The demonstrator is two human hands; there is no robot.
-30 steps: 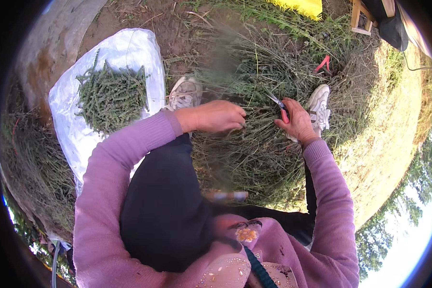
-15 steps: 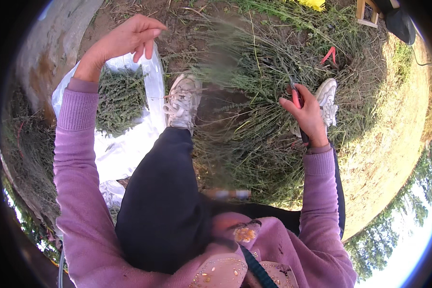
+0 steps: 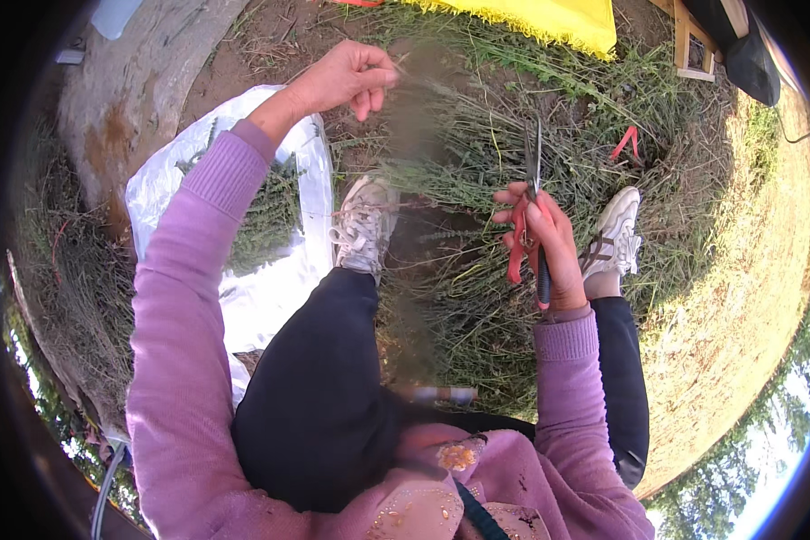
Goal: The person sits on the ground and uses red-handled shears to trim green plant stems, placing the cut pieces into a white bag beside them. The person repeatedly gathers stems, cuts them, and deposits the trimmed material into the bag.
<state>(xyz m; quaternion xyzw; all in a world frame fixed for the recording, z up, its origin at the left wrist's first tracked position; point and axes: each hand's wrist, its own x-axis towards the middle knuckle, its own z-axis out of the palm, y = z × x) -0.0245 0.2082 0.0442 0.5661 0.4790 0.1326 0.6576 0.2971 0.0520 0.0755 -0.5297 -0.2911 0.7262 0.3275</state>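
Observation:
My left hand (image 3: 349,81) is raised above the far edge of a white plastic sheet (image 3: 243,310), its thumb and fingers pinched together. What they hold, if anything, is too small to make out. On the sheet lies a heap of cut green sprigs (image 3: 265,216), partly behind my left forearm. In my right hand (image 3: 553,238) I hold pruning shears (image 3: 518,243) with red and black handles, their slim blades pointing away from me. Beneath the shears spreads a large pile of leafy stems (image 3: 477,297). A blurred dark streak hides part of the middle.
My left shoe (image 3: 363,220) stands beside the sheet, my right shoe (image 3: 614,229) at the pile's right edge. A red strip (image 3: 625,142) lies among the stems. At the far side are a yellow cloth (image 3: 549,22) and a wooden frame (image 3: 693,45).
My left hand has moved right, its fingers drawing in. My right hand has turned and shifted slightly left, bringing the shears' handles and blades into fuller view. More yellow cloth shows.

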